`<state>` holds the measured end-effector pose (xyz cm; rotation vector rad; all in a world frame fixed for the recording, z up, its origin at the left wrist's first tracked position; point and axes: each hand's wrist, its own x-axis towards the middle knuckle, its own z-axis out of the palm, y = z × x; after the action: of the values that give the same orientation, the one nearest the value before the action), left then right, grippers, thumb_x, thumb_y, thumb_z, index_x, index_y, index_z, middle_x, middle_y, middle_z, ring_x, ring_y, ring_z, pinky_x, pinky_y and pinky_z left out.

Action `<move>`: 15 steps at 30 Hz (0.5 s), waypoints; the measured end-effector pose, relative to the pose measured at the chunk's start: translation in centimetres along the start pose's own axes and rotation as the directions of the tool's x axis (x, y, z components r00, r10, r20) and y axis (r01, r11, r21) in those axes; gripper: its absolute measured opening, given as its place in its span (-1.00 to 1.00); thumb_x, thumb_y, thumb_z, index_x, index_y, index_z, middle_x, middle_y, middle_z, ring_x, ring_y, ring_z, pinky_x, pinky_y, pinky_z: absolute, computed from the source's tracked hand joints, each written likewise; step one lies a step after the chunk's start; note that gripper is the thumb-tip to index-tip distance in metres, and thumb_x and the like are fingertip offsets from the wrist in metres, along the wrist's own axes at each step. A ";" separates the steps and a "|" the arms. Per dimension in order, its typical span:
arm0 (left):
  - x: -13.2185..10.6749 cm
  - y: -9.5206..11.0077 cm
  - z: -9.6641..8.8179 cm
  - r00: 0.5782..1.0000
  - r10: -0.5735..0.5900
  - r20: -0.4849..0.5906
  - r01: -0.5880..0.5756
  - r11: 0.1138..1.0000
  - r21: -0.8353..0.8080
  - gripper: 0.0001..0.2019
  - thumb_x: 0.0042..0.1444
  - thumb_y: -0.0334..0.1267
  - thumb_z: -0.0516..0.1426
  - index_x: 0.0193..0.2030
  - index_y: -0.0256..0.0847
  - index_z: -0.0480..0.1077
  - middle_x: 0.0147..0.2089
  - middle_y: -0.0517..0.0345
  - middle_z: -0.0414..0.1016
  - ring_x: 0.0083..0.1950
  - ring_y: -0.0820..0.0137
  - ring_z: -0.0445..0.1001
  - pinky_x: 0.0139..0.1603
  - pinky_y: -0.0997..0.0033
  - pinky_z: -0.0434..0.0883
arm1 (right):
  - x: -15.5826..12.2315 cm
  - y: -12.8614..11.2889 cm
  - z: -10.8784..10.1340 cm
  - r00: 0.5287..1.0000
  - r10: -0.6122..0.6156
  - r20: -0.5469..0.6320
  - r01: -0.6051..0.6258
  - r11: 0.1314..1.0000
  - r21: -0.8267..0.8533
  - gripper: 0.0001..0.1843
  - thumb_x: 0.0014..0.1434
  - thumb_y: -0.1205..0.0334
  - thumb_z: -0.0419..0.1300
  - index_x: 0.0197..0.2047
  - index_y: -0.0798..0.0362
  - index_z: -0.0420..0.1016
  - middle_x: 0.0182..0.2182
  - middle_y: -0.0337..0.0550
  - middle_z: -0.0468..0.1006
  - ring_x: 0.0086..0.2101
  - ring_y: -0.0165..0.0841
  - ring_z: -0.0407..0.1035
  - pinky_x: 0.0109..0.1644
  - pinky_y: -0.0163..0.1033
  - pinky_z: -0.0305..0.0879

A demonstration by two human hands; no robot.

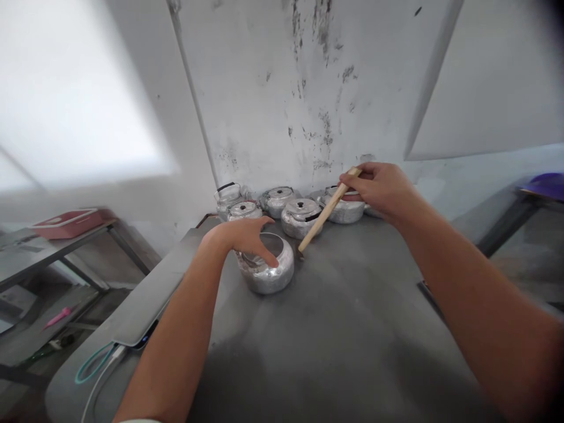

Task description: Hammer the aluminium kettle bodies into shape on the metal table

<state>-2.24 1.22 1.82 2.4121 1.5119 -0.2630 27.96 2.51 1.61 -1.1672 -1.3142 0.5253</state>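
Observation:
My left hand (247,236) grips the rim of a lidless aluminium kettle body (269,271) that stands on the grey table (352,329). My right hand (382,187) is closed round the upper end of a wooden-handled tool (325,212). The tool slants down to the left, and its dark tip rests near the table just to the right of the kettle body. Behind them, several lidded aluminium kettles (300,216) stand in a row against the stained white wall.
A flat grey slab (145,305) lies at the table's left edge, with a teal loop and a white cable (94,367) beside it. A metal bench at the left carries a red box (66,223). Another table with a purple object (544,185) stands at the right.

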 end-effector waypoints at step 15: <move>-1.0 0.2 -0.5 0.997 0.015 0.069 -0.014 1.000 -0.016 0.15 -0.15 0.35 0.25 0.55 0.16 -0.11 0.54 0.09 0.10 0.44 -0.10 0.22 0.25 0.09 0.40 | 0.0 -0.1 -2.4 0.875 0.186 0.448 0.042 0.891 -0.453 -0.83 0.17 0.05 0.33 -0.24 -0.06 0.63 -0.21 -0.09 0.67 -0.23 -0.14 0.62 -0.15 -0.10 0.59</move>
<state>-2.46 0.49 2.64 2.3755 1.4610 -0.3278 30.11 1.64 2.06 -1.5372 -1.9015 0.6104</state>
